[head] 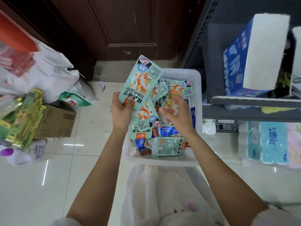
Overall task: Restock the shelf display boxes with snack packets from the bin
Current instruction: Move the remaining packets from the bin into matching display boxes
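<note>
A white plastic bin (pixel 197 88) sits on the tiled floor and holds several mint-green and blue snack packets. My left hand (pixel 121 110) grips a mint-green packet (pixel 140 80) by its lower end, lifted above the bin's left side. A second green packet (pixel 144 118) hangs just under it. Over the middle of the bin, my right hand (pixel 175 111) curls around another packet (pixel 173 99). One green packet (pixel 168 146) lies face down at the bin's near end.
A dark metal shelf (pixel 244 101) stands to the right, carrying a blue display box (pixel 236 62). Tissue packs (pixel 272 142) lie below it. At left are white plastic bags (pixel 48 74), a cardboard box (pixel 60 121) and green goods (pixel 22 118). A brown door (pixel 123 26) is ahead.
</note>
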The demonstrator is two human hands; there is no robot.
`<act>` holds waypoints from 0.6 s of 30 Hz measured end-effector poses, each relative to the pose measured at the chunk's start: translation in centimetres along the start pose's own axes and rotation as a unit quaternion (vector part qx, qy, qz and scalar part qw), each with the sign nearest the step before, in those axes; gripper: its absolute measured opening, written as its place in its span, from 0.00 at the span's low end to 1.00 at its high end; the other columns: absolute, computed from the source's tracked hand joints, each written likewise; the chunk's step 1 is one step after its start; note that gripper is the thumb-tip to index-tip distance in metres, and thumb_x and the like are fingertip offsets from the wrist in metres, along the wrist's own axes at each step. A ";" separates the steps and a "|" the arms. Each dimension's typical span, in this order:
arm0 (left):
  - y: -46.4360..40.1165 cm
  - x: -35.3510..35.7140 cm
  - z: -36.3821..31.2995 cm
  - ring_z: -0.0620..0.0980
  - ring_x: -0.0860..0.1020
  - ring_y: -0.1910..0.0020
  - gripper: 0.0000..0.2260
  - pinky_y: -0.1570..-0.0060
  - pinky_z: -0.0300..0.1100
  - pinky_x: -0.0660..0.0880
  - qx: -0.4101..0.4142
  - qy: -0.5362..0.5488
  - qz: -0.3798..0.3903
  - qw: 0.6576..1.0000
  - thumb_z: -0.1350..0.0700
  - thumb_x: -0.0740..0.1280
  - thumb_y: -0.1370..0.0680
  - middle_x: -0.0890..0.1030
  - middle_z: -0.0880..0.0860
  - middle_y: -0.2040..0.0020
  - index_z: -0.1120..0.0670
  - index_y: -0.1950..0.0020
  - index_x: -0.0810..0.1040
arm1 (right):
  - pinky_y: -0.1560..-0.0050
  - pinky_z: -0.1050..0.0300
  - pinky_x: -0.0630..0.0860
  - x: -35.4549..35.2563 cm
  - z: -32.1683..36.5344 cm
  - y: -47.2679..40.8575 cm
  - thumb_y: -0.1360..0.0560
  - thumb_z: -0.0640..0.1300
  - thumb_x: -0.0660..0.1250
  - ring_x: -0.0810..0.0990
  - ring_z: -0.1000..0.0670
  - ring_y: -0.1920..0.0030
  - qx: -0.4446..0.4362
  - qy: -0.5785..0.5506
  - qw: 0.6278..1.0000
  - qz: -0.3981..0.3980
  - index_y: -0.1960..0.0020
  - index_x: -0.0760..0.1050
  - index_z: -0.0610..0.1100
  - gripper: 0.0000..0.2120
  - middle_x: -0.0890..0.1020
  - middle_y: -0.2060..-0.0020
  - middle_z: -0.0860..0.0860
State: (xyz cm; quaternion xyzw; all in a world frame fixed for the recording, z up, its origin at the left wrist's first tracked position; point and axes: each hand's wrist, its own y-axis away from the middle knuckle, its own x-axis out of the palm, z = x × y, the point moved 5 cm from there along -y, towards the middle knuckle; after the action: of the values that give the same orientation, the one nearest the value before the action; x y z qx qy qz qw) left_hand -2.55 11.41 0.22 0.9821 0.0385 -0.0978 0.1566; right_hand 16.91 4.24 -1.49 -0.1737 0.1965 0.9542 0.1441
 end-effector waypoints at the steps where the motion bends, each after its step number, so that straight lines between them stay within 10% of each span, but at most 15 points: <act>1: 0.0 0.0 0.0 0.43 0.82 0.57 0.09 0.53 0.48 0.79 0.003 0.011 -0.003 1.000 0.60 0.66 0.22 0.81 0.46 0.54 0.47 0.53 0.69 | 0.41 0.61 0.67 0.5 0.7 -0.2 0.28 0.49 0.72 0.69 0.53 0.37 0.012 -0.033 0.999 0.037 0.29 0.62 0.45 0.32 0.70 0.34 0.50; 7: 0.8 0.3 0.8 0.42 0.81 0.62 0.08 0.62 0.40 0.78 -0.063 0.143 -0.012 0.988 0.66 0.64 0.21 0.80 0.51 0.55 0.53 0.52 0.70 | 0.51 0.63 0.75 2.7 1.7 0.2 0.29 0.45 0.73 0.77 0.52 0.44 0.085 -0.151 0.980 0.098 0.25 0.54 0.49 0.39 0.74 0.43 0.52; 11: 1.7 0.7 1.7 0.44 0.82 0.64 0.06 0.66 0.39 0.78 -0.125 0.204 -0.001 0.971 0.67 0.62 0.21 0.80 0.54 0.54 0.58 0.50 0.69 | 0.53 0.66 0.73 2.6 1.4 0.5 0.26 0.46 0.70 0.78 0.54 0.51 0.097 -0.137 0.980 0.109 0.35 0.70 0.42 0.22 0.80 0.51 0.50; 18: 1.6 1.4 1.5 0.57 0.82 0.51 0.14 0.52 0.52 0.80 -0.083 0.064 0.073 0.992 0.64 0.70 0.26 0.83 0.57 0.47 0.51 0.45 0.72 | 0.32 0.55 0.64 1.4 0.2 1.0 0.23 0.48 0.66 0.67 0.49 0.30 0.113 -0.124 0.986 0.024 0.31 0.70 0.40 0.22 0.71 0.31 0.48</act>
State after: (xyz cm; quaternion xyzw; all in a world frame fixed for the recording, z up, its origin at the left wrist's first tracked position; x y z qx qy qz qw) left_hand -1.28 9.44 -0.99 0.9700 -0.0156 -0.0193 0.2418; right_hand 15.25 3.71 -1.52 -0.0315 0.2876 0.9433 0.1630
